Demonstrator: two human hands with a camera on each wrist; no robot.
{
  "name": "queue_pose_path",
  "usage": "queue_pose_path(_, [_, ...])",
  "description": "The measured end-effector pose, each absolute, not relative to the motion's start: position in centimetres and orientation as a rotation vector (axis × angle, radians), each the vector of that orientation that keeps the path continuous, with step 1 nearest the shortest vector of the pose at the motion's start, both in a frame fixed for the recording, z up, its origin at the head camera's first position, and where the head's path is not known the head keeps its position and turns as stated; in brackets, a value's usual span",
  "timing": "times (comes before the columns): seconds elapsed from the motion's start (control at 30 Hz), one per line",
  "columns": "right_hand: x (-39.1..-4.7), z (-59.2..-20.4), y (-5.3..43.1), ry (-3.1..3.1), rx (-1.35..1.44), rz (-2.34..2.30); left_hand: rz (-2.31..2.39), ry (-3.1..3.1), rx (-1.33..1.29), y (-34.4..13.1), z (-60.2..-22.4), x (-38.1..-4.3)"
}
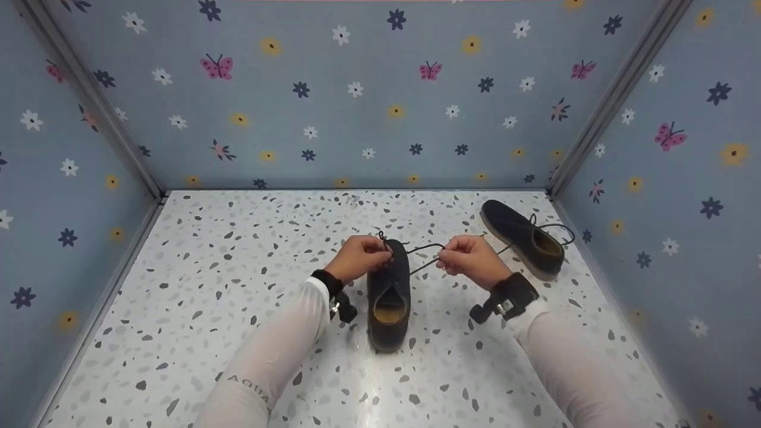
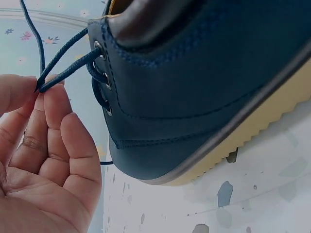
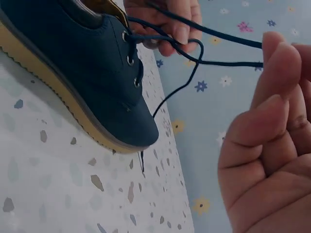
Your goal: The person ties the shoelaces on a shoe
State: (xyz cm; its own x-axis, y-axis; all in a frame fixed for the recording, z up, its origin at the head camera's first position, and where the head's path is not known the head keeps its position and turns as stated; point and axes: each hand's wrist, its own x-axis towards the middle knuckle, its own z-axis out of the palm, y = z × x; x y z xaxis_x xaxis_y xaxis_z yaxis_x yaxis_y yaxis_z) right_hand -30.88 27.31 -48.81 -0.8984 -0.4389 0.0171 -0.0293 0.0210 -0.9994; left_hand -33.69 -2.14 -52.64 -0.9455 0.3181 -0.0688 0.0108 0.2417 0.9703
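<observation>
A dark navy lace-up shoe (image 1: 387, 339) with a tan sole stands upright on the floor, its toe pointing away from me. At its left side, near the eyelets, my left hand (image 1: 359, 258) pinches the shoelace (image 2: 63, 51) between thumb and fingertips. To the right of the shoe, my right hand (image 1: 472, 260) pinches lace strands (image 3: 228, 63) that stretch across from the shoe. A lace loop hangs between the two hands in the right wrist view. The metal eyelets (image 2: 108, 80) show along the shoe's front.
A matching shoe (image 1: 505, 221) with a looped lace lies angled at the back right, beyond my right hand. Blue panels (image 1: 368, 89) printed with flowers and butterflies enclose the speckled white floor (image 1: 238, 261) at the back and both sides.
</observation>
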Motion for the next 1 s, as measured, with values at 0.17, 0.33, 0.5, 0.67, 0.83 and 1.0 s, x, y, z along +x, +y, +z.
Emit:
queue_pose_path(0.17, [-29.7,-49.1,25.8,2.258,-0.622,-1.907,1.779,2.271,0.297,-2.1,-52.7,-33.6])
queue_pose_path(0.33, [-28.8,-49.3,24.5,2.462,-0.792,-1.780,1.796,2.280,0.275,-2.2,-52.8,-33.6])
queue_pose_path(0.5, [-28.1,-49.1,23.5,2.750,-1.050,-1.506,1.782,2.301,0.266,-2.1,-52.9,-33.7])
queue_pose_path(0.67, [-27.8,-49.3,22.5,2.876,-1.303,-1.263,1.790,2.305,0.286,-2.1,-52.8,-33.5])
queue_pose_path(0.83, [-27.5,-49.9,21.3,2.899,-1.376,-1.033,1.781,2.314,0.297,-2.3,-52.9,-33.4])
queue_pose_path(1.0, [-27.6,-50.7,20.3,2.959,-1.362,-0.814,1.784,2.295,0.304,-2.4,-52.9,-33.2])
